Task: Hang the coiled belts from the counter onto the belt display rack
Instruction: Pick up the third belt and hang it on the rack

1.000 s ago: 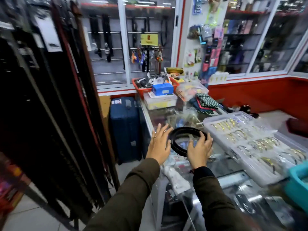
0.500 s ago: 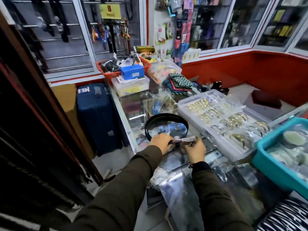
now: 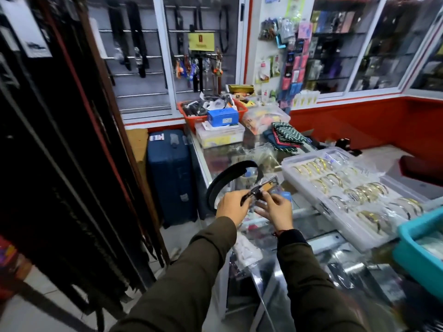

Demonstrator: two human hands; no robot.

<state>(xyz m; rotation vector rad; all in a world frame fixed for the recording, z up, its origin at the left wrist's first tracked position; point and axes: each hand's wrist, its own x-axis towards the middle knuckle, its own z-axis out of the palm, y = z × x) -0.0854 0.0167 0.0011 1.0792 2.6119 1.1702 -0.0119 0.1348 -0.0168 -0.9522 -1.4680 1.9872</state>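
A black belt (image 3: 230,172) arcs up in a loose loop above the glass counter (image 3: 217,154), lifted off its surface. My left hand (image 3: 231,207) grips the strap just behind the buckle. My right hand (image 3: 275,208) holds the buckle end (image 3: 263,188) from below with its fingers. Both hands are side by side over the counter's near left corner. The belt display rack (image 3: 60,164) fills the left of the view, thick with dark hanging belts.
A clear tray of gold bangles (image 3: 347,188) lies right of my hands, and a teal bin (image 3: 412,245) beyond it. Boxes and an orange basket (image 3: 191,116) crowd the counter's far end. A blue suitcase (image 3: 170,173) stands on the floor between rack and counter.
The coil lay flat on the glass with my hands around it. Both hands then took the buckle end, and now the belt is raised off the counter, its loop standing up.
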